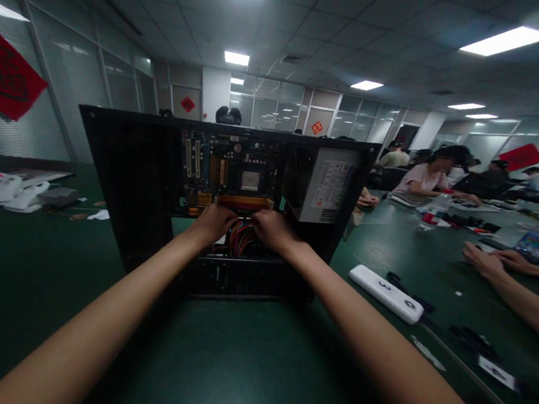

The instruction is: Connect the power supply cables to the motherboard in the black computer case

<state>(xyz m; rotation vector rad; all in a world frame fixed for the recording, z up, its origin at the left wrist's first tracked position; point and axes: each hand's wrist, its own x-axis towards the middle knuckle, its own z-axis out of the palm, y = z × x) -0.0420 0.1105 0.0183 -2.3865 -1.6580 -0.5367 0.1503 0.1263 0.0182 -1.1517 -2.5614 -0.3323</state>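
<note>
A black computer case [127, 170] stands on the green table with its open side toward me. Inside are a motherboard [266, 160] with a square processor socket [251, 181] and, at the upper right, a silver power supply [328, 186]. My left hand [214, 222] and my right hand [273, 229] reach in at the board's lower edge, one at each end of the orange and dark-red memory slots [245, 203]. Both have curled, closed fingers; whatever lies between them is hidden. Just below, a bundle of coloured cables [243, 240] hangs between the hands.
On the right lie a white power strip [386, 293], dark cables [474, 341] and a plastic bottle [434, 210]. Another person's hands [490, 261] rest at the right table edge. White items [17, 192] and a grey block [58, 198] lie at left.
</note>
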